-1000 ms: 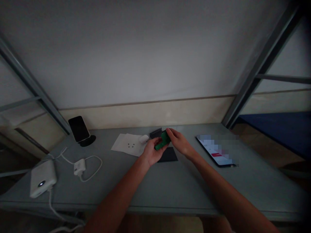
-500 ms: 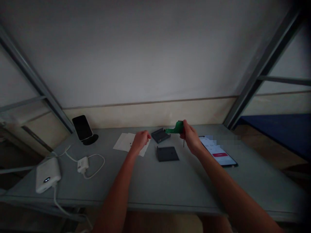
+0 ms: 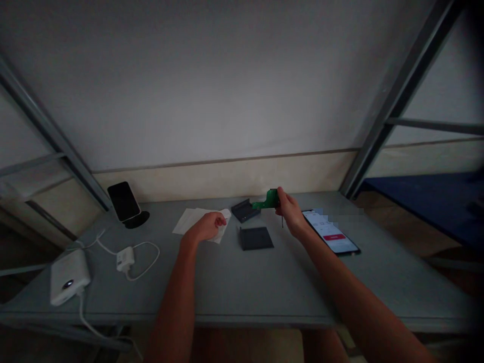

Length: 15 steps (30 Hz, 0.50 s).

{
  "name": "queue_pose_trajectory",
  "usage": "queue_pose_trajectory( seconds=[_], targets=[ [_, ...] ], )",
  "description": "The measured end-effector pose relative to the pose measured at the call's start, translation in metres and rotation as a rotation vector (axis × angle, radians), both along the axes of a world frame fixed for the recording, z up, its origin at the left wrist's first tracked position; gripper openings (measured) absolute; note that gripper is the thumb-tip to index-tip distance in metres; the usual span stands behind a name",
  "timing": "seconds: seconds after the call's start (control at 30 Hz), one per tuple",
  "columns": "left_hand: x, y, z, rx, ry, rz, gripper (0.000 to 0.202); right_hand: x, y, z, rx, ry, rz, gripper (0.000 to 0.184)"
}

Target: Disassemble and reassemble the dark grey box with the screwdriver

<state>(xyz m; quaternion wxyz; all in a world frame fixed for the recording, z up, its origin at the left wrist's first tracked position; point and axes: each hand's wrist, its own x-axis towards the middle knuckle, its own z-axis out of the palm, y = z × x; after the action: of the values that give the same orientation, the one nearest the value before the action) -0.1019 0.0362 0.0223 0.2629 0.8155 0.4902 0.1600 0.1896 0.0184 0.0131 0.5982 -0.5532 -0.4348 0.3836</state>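
My right hand [image 3: 289, 209] is closed on a green circuit board [image 3: 269, 199] with an L-like outline, held above the table. A thin rod, its kind unclear, hangs below the same hand. My left hand [image 3: 207, 225] is over white paper [image 3: 188, 220], its fingers curled together; whatever may be between them is too small to see. Between the hands lie two dark grey case pieces: a tray-like half [image 3: 245, 212] at the back and a flat plate [image 3: 256, 238] nearer me. The board's narrow end overlaps the back piece in view.
A lit phone [image 3: 330, 232] lies right of my right hand. At left are a dark-screened device on a stand [image 3: 124, 201], a white power bank [image 3: 70, 277] and a small white adapter [image 3: 125, 258] with cables. A wall runs behind the grey table [image 3: 234, 287].
My left hand has moved slightly left and nearer me over the paper, and its wrist has turned. My right hand keeps the board in much the same place; the view has shifted a little.
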Motion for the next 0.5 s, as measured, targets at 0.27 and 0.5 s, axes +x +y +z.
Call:
queue_pose_trajectory(
  seconds=[0.27,0.5],
  targets=[
    [-0.004,-0.002,0.003,0.025,-0.045,0.009,0.044,0.002,-0.001,0.002,0.019,-0.107,0.02,0.074],
    [-0.003,-0.007,0.014,0.003,-0.082,0.012,0.052,0.008,-0.001,0.004,0.074,-0.128,-0.008,0.076]
  ],
)
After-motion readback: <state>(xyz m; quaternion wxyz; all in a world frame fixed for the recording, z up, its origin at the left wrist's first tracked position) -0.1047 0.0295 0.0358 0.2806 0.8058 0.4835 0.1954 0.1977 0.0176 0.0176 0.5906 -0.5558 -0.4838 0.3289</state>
